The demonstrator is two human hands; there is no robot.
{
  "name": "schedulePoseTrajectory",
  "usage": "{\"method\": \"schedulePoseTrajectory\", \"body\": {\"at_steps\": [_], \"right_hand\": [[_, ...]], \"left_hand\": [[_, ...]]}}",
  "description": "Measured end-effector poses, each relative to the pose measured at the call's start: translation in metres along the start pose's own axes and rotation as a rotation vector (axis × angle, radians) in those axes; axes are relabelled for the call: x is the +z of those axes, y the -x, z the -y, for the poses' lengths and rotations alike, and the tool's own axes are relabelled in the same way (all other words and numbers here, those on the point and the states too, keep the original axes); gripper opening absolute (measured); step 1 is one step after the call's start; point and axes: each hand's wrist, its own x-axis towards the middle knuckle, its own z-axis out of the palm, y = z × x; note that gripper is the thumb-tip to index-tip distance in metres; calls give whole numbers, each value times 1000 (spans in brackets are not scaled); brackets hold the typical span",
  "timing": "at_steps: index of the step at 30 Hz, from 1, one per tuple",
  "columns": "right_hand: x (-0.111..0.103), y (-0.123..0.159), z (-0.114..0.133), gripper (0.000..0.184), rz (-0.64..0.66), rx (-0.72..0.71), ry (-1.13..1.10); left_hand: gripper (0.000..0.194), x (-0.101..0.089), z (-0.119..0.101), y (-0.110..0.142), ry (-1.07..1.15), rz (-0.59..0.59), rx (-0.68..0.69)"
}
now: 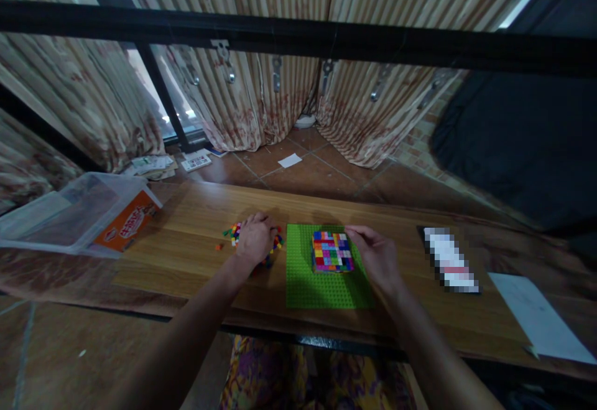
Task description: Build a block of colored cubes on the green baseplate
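One studded green baseplate (298, 288) by the wooden table (196, 260)'s near edge, carrying one boxy plastic brick build (333, 252)! Left hand (256, 240) half-curled over loose bricks (235, 232); right hand (379, 257), fingertips bunched, beside the build's far-right corner; can't tell what either grips.

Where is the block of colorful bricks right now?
In the head view, the block of colorful bricks sits right of center on the green baseplate, just left of the person's right hand.

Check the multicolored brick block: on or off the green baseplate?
On: the brick block sits inside the edges of the green baseplate, green showing left and in front. Clicked down: cannot tell.
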Motion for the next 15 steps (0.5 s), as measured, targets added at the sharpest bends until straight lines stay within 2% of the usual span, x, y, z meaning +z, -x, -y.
{"method": "schedulePoseTrajectory", "body": {"at_steps": [10,13,15], "right_hand": [[-4,44,13,19,-78,-31,-101],[0,58,21,18,-74,-82,-81],[6,68,28,17,-22,-107,-73]], "left_hand": [[33,8,-5,6,-75,-65,40],[29,-1,-11,14,71,-143,28],[25,-10,-21,28,289,-164,-14]]}}
